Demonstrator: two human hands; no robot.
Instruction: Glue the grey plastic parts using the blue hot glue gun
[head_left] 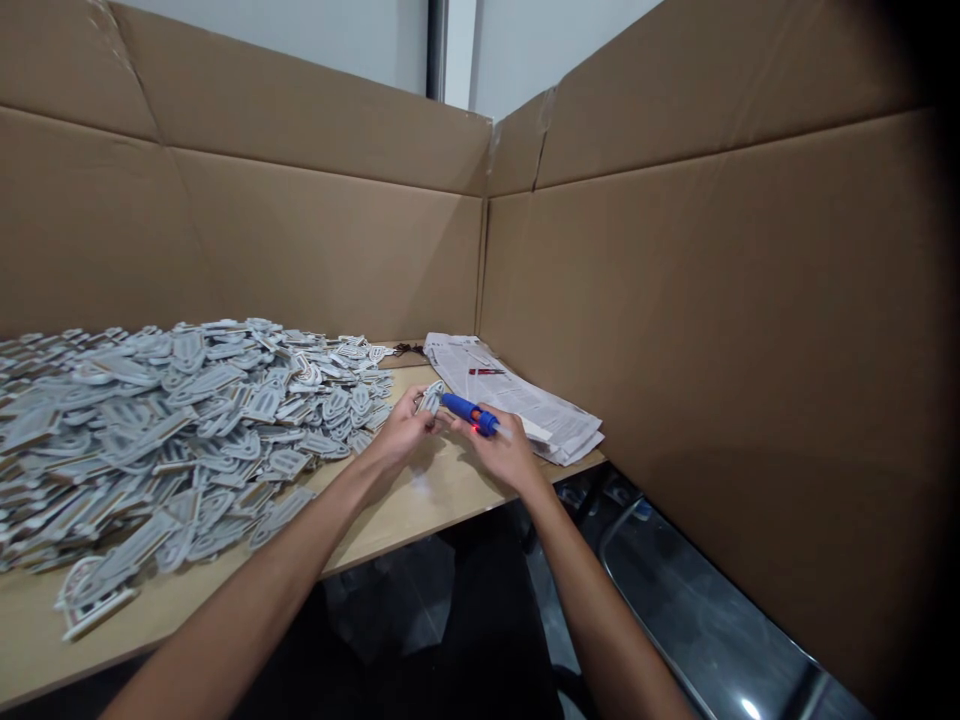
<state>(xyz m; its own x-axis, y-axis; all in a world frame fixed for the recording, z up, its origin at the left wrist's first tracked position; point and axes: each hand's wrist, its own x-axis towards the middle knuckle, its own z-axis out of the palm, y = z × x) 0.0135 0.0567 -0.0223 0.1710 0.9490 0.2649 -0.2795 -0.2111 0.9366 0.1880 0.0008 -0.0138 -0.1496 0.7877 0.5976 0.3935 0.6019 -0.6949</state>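
A blue hot glue gun (469,411) with a clear glue stick at its back end is gripped in my right hand (504,447); a small red light glows on it. My left hand (405,425) pinches a small grey-white flat piece (431,397) with a pointed, arched end. The gun's nozzle points left and is at or very near this piece; I cannot tell whether they touch. Both hands are over the table's front part. To their left spreads a large heap of similar grey-white pieces (217,400).
Newspaper sheets (517,390) lie on the wooden table (420,485) at the right, with a red-handled tool (486,372) on top. Tall cardboard walls (322,240) enclose the back and right. A dark tangled thing (409,349) lies near the back corner. One piece (94,595) sits by the front edge.
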